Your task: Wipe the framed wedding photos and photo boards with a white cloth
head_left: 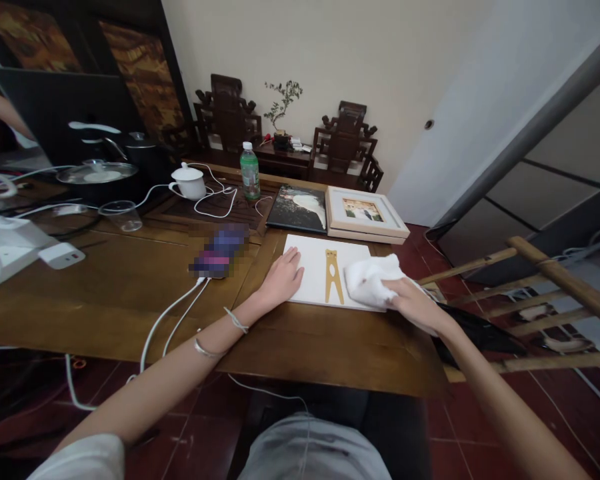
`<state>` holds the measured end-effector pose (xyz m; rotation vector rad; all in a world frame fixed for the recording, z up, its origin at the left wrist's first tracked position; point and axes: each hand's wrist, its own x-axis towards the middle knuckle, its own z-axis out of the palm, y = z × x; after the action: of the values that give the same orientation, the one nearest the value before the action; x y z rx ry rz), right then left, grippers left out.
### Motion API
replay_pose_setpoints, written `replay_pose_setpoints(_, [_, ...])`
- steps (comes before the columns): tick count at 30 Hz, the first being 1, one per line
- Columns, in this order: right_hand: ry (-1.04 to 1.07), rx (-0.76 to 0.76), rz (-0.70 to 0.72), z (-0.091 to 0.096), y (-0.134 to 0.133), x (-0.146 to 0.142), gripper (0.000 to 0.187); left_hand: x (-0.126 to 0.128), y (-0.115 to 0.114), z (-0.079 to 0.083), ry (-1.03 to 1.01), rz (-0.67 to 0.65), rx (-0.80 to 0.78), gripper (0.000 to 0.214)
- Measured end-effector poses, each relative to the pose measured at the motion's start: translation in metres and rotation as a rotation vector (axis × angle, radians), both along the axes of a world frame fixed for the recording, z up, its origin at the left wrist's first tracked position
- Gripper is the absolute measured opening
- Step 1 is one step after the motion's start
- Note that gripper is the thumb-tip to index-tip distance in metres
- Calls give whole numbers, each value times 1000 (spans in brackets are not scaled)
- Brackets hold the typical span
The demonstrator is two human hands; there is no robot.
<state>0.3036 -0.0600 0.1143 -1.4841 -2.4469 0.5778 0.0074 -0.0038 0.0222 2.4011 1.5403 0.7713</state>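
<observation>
A white flat board (310,277), face down with a gold easel stand (333,277) on its back, lies near the front right of the wooden table (130,293). My left hand (281,278) lies flat and open on the board's left edge. My right hand (416,305) is closed on a crumpled white cloth (373,280) that rests on the board's right side.
Behind the board lie a stacked light-wood picture frame (367,215) and a dark photo print (299,209). A green bottle (250,171), white teapot (189,182), glass cup (123,215), blurred phone (219,250) with white cables, and a white box (10,243) are to the left. A bamboo rack (555,280) stands on the right.
</observation>
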Motion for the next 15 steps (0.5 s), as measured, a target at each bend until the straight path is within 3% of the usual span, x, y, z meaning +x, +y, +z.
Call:
replay_pose_setpoints(3, [-1,-21,50,6,-38,1,18,1,0,2,33,31,2,43])
replay_pose_setpoints(6, [17,-28,24,6,-45,5,23,3,1,0,34,54,13,43])
replay_pose_setpoints(9, [60,-63,2,0,-23,9,22,3,2,-3,8,46,15,44])
replay_pose_setpoints(15, [147,-40,-40,-11,56,6,8,1,4,-8,-12,25,12,48])
